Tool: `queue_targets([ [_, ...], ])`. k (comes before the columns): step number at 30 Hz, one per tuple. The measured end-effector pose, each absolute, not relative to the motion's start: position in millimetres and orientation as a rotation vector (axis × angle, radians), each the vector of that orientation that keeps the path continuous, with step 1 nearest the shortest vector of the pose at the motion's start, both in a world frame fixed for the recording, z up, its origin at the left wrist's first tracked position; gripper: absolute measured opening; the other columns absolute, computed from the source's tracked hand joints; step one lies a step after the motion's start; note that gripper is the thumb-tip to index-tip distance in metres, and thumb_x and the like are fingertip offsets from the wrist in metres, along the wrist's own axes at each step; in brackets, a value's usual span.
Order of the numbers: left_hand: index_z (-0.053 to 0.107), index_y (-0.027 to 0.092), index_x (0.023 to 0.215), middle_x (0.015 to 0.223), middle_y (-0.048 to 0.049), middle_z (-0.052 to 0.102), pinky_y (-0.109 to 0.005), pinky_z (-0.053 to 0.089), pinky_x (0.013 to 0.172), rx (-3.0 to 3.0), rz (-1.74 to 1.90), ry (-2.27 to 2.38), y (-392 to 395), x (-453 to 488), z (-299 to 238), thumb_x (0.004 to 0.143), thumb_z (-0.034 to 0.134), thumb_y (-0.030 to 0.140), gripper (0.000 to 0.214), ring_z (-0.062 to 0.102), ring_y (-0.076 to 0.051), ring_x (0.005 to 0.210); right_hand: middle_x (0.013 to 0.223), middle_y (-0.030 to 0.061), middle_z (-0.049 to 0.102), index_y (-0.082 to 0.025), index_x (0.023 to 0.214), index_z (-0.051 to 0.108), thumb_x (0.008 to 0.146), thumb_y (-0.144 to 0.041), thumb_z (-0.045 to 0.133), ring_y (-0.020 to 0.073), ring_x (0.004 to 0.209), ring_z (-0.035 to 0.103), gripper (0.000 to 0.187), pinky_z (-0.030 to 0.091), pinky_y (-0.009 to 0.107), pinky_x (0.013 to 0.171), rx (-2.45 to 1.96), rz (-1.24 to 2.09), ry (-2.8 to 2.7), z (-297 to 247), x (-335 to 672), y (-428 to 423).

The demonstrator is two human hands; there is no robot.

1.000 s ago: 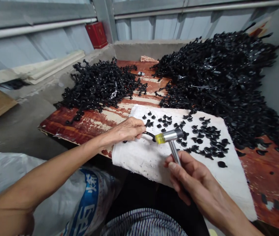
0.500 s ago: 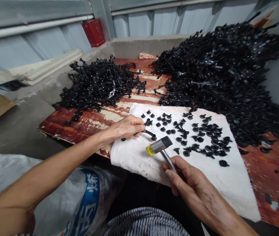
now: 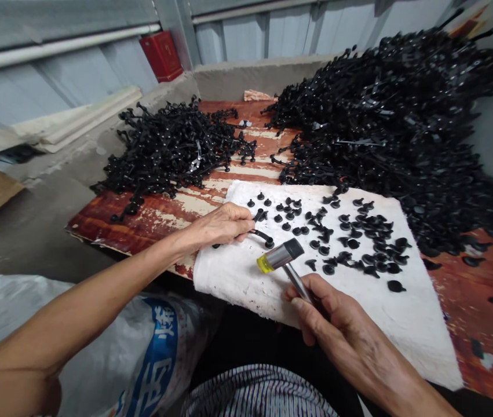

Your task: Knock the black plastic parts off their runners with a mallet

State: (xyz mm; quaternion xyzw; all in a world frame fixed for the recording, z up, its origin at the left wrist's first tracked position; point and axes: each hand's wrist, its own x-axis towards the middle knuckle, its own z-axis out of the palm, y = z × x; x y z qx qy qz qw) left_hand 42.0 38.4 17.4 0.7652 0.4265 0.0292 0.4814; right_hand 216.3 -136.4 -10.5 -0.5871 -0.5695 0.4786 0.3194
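Note:
My left hand (image 3: 224,225) is closed on a curved black handle (image 3: 263,237) at the left part of a white cloth (image 3: 246,284). One end of the handle sticks out to the right of my fingers; its middle is hidden under them. In my right hand (image 3: 337,324) is a small mallet (image 3: 280,255), with a metal head, a yellow face on the left and a black face on the right. Its head hovers just right of and below the handle's end, apart from it. Several small black round pieces with short stems (image 3: 324,231) lie on the cloth.
A pile of black handles (image 3: 168,150) stands at the back left of the worn red board (image 3: 116,214). A much larger black heap (image 3: 394,127) fills the right side. A plastic bag (image 3: 98,347) is at the lower left, and a red box (image 3: 161,56) by the wall.
Almost nothing differs. The view has shifted very slightly; both hands keep their holds, and the mallet stays at about the same place.

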Motion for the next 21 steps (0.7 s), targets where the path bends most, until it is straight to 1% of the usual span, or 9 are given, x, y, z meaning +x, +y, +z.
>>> queue_targets([
  [3, 0.048, 0.016, 0.061, 0.050, 0.0045, 0.042, -0.019, 0.021, 0.040, 1.811, 0.072, 1.004, 43, 40, 15, 0.084, 0.051, 0.030, 0.027, 0.031, -0.005, 0.041, 0.059, -0.0025, 0.046, -0.021, 0.080, 0.052, 0.093, -0.037, 0.041, 0.0124, 0.052, 0.045, 0.023, 0.039, 0.023, 0.047, -1.560, 1.252, -1.497, -7, 219, -136],
  [5, 0.048, 0.016, 0.062, 0.052, 0.0043, 0.043, -0.019, 0.021, 0.040, 1.754, 0.080, 0.956, 46, 39, 12, 0.083, 0.052, 0.030, 0.026, 0.030, -0.004, 0.041, 0.062, -0.0015, 0.049, -0.021, 0.084, 0.055, 0.093, -0.038, 0.041, 0.0130, 0.052, 0.048, 0.024, 0.042, 0.023, 0.047, -1.577, 1.186, -1.540, -2, 223, -133],
  [6, 0.048, 0.016, 0.062, 0.053, 0.0043, 0.043, -0.019, 0.020, 0.040, 1.735, 0.079, 0.933, 48, 38, 11, 0.082, 0.052, 0.030, 0.025, 0.029, -0.004, 0.041, 0.064, -0.0004, 0.053, -0.021, 0.089, 0.057, 0.094, -0.038, 0.041, 0.0137, 0.054, 0.051, 0.024, 0.044, 0.024, 0.048, -1.585, 1.105, -1.577, 1, 225, -130],
  [8, 0.048, 0.017, 0.061, 0.051, 0.0046, 0.042, -0.020, 0.018, 0.040, 1.731, 0.067, 0.916, 51, 37, 9, 0.081, 0.052, 0.030, 0.025, 0.028, -0.004, 0.040, 0.075, 0.0033, 0.061, -0.020, 0.109, 0.059, 0.095, -0.034, 0.040, 0.0160, 0.062, 0.059, 0.028, 0.048, 0.025, 0.054, -1.575, 0.832, -1.690, 7, 231, -119],
  [10, 0.048, 0.017, 0.059, 0.048, 0.0048, 0.040, -0.021, 0.018, 0.039, 1.777, 0.045, 0.947, 53, 37, 9, 0.081, 0.052, 0.030, 0.025, 0.029, -0.005, 0.039, 0.084, 0.0075, 0.064, -0.015, 0.129, 0.053, 0.095, -0.026, 0.039, 0.0188, 0.072, 0.063, 0.039, 0.051, 0.029, 0.061, -1.536, 0.464, -1.822, 10, 235, -104],
  [11, 0.048, 0.017, 0.059, 0.047, 0.0048, 0.039, -0.021, 0.018, 0.039, 1.804, 0.035, 0.975, 54, 37, 10, 0.080, 0.052, 0.030, 0.025, 0.029, -0.005, 0.039, 0.085, 0.0089, 0.064, -0.013, 0.135, 0.051, 0.094, -0.022, 0.038, 0.0199, 0.073, 0.063, 0.044, 0.052, 0.032, 0.064, -1.513, 0.292, -1.888, 11, 237, -96],
  [14, 0.049, 0.018, 0.059, 0.047, 0.0041, 0.041, -0.022, 0.019, 0.038, 1.852, 0.002, 1.014, 55, 37, 12, 0.079, 0.053, 0.029, 0.024, 0.032, -0.006, 0.039, 0.080, 0.0083, 0.058, -0.010, 0.141, 0.048, 0.091, -0.014, 0.032, 0.0193, 0.062, 0.056, 0.053, 0.050, 0.035, 0.061, -1.487, 0.014, -2.050, 10, 237, -72],
  [18, 0.047, 0.018, 0.058, 0.047, 0.0031, 0.041, -0.022, 0.021, 0.039, 1.806, 0.002, 0.936, 58, 35, 12, 0.082, 0.053, 0.032, 0.028, 0.034, -0.006, 0.039, 0.084, 0.0073, 0.056, -0.016, 0.149, 0.040, 0.088, -0.013, 0.034, 0.0155, 0.056, 0.047, 0.061, 0.041, 0.028, 0.052, -1.590, 0.020, -2.082, 11, 232, -54],
  [21, 0.047, 0.018, 0.058, 0.048, 0.0031, 0.041, -0.021, 0.020, 0.038, 1.744, 0.037, 0.883, 59, 32, 9, 0.082, 0.054, 0.033, 0.030, 0.032, -0.005, 0.039, 0.081, 0.0063, 0.056, -0.021, 0.146, 0.045, 0.084, -0.011, 0.036, 0.0133, 0.050, 0.040, 0.063, 0.032, 0.026, 0.046, -1.764, 0.101, -2.190, 13, 230, -50],
])
